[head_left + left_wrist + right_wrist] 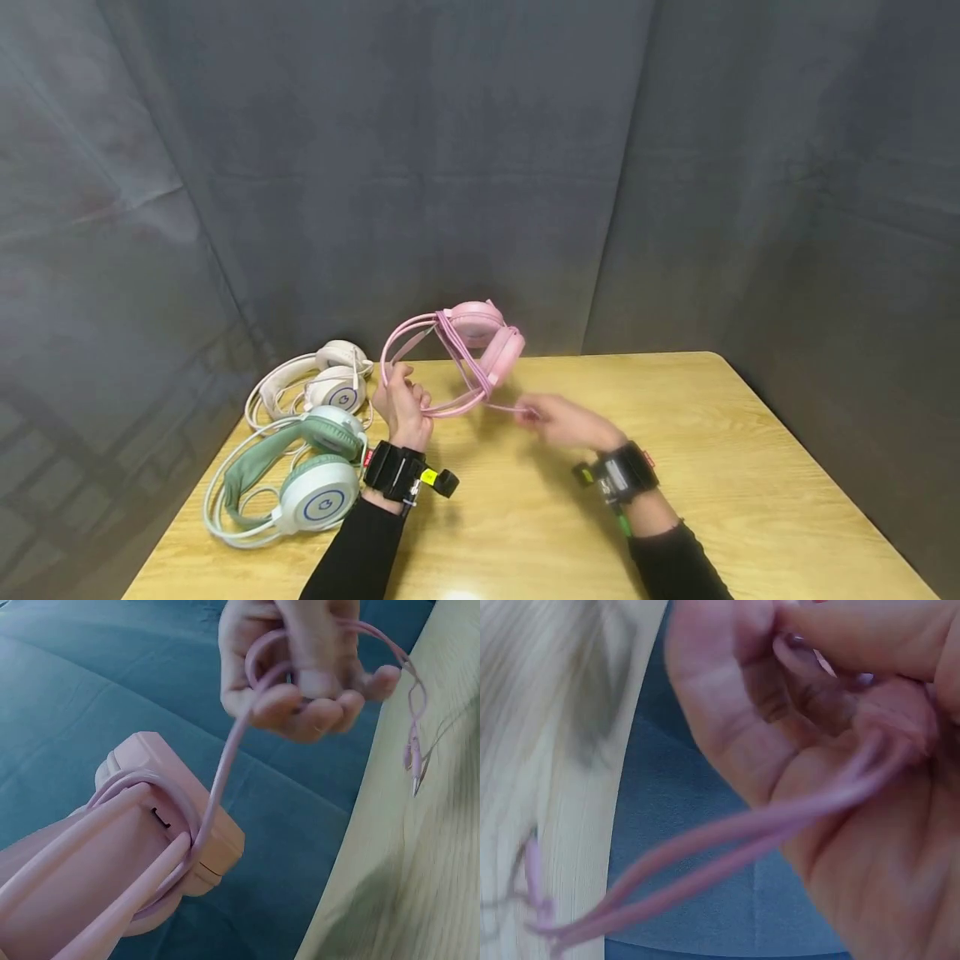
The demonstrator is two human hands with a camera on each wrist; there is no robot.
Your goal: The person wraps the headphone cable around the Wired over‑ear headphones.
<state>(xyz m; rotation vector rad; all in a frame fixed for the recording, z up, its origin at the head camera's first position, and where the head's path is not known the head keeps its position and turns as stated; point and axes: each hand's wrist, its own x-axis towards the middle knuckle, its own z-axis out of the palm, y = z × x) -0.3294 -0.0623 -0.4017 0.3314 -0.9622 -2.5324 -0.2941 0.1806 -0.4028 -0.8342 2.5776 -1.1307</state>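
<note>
A pink headset (480,337) with cat-ear cups is held up above the wooden table (712,467). My left hand (401,392) grips its thin headband at the lower left. My right hand (534,413) pinches the pink cable (501,407) just right of the headset. In the left wrist view the cable (225,765) is wound round the earcup (172,817) and runs up into the curled right hand (307,675), with the plugs (414,769) dangling beyond it. Seen close in the right wrist view, the right hand (780,712) holds two strands of cable (727,847).
A white headset (330,379) and a green-and-white headset (307,475) lie at the table's left side, close to my left wrist. Grey cloth (480,167) hangs behind and on both sides of the table.
</note>
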